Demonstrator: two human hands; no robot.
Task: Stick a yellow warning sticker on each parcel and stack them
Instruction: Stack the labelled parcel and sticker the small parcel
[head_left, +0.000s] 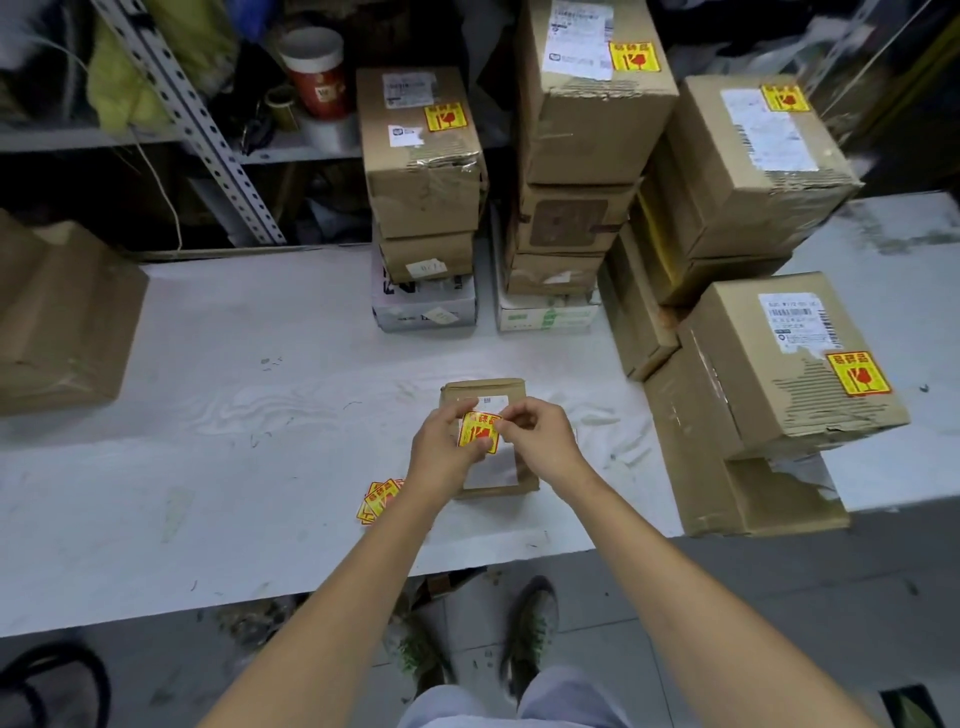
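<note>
A small brown parcel (485, 391) with a white label lies on the white table (234, 364) in front of me. Just above it, my left hand (441, 457) holds a yellow warning sticker (479, 430) with red print by its lower edge. My right hand (540, 441) pinches the sticker's upper right corner. A small fanned pile of the same yellow stickers (376, 500) lies on the table left of the parcel, partly hidden by my left forearm.
Stacks of brown parcels bearing yellow stickers stand at the back (421, 150), (587, 93) and to the right (748, 156), (784, 364). Another large brown box (62, 312) sits at the left edge. Behind the table is a metal shelf (197, 124) with a red tub.
</note>
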